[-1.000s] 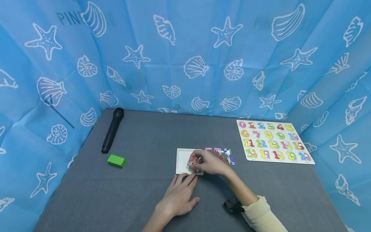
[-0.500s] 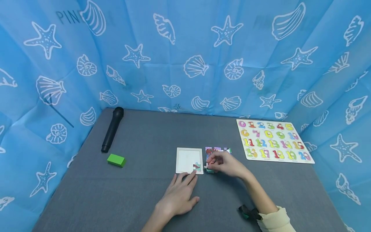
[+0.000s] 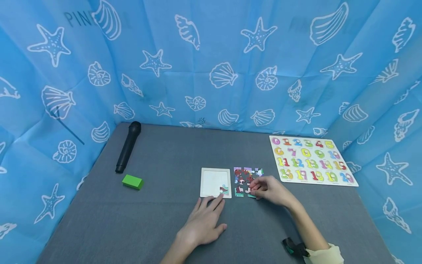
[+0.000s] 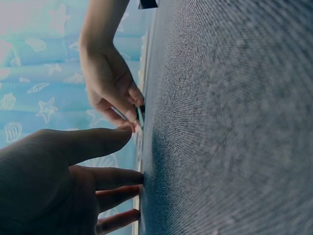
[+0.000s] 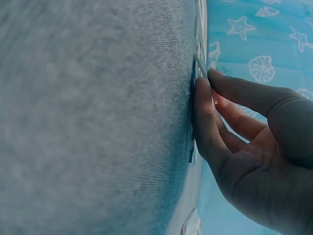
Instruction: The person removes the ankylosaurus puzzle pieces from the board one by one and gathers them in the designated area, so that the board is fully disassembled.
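A square white puzzle tray (image 3: 211,179) lies on the table, with one corner puzzle piece (image 3: 225,190) in its lower right. My left hand (image 3: 202,224) rests palm down, fingers straight and fingertips touching the tray's near edge. Just right of the tray, several loose puzzle pieces (image 3: 238,172) with a red and purple print lie in loose rows. Over the near right of these, my right hand (image 3: 271,190) pinches a puzzle piece (image 5: 200,64) between thumb and fingers; it stands tilted, one edge close to the table. My fingers cover some pieces in the head view.
A number puzzle board (image 3: 311,159) lies at the right. On the left are a black microphone (image 3: 128,146) and a green block (image 3: 132,182). A blue curtain (image 3: 211,62) with shell prints hangs behind and along both sides of the grey table (image 3: 171,154).
My right hand has moved right, from over the tray to the loose pieces, and now pinches a piece there. The corner piece in the tray has come into sight. My left hand stays put.
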Demonstrator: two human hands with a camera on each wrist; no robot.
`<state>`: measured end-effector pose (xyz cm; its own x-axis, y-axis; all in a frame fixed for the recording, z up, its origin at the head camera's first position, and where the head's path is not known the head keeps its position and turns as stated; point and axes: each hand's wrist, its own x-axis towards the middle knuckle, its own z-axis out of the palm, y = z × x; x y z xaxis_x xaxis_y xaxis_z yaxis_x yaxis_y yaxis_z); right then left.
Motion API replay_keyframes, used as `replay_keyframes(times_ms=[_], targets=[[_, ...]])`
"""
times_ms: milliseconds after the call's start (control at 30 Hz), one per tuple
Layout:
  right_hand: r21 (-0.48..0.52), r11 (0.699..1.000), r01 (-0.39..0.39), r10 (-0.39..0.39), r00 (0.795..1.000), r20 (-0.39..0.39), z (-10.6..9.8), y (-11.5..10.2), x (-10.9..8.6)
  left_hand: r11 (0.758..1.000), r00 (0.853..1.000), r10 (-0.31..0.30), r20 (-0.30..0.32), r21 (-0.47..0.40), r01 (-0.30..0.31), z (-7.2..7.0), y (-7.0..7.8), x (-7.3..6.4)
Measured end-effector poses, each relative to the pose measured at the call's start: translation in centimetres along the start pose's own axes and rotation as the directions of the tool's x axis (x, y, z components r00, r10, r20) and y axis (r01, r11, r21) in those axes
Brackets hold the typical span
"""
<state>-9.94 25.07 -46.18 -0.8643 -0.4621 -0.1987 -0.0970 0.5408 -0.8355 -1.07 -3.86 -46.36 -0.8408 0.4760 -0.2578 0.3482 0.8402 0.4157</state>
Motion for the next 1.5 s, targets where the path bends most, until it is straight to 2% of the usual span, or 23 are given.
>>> replay_keyframes(times_ms=[200,333,500,767,1100,1500], targets=[[-0.103,0.995,-0.005,0.000,0.999,-0.050,0.32,-0.28,0.02,1.000,1.000,-0.003,0.006,-0.002,0.003,-0.05,0.01,0.02],[-0.211,0.977,-0.031,0.011,0.996,-0.093,0.59,-0.61,0.05,1.000,1.000,-0.007,0.011,0.001,0.007,-0.07,0.04,0.06],[-0.287,0.955,-0.077,0.038,0.990,-0.137,0.79,-0.71,0.23,1.000,1.000,-0.004,0.008,0.007,0.004,-0.05,0.05,0.08],[-0.307,0.948,-0.084,0.043,0.990,-0.137,0.66,-0.70,0.40,1.000,1.000,-0.014,0.026,0.008,0.013,-0.13,0.03,0.23],[-0.305,0.952,-0.011,-0.006,0.998,-0.056,0.30,-0.68,0.19,1.000,1.000,0.010,0.015,0.001,-0.010,0.07,-0.14,0.20],[-0.306,0.952,0.010,-0.019,0.999,-0.028,0.09,-0.70,0.31,1.000,0.999,-0.010,0.039,0.013,0.010,-0.15,-0.03,0.26]])
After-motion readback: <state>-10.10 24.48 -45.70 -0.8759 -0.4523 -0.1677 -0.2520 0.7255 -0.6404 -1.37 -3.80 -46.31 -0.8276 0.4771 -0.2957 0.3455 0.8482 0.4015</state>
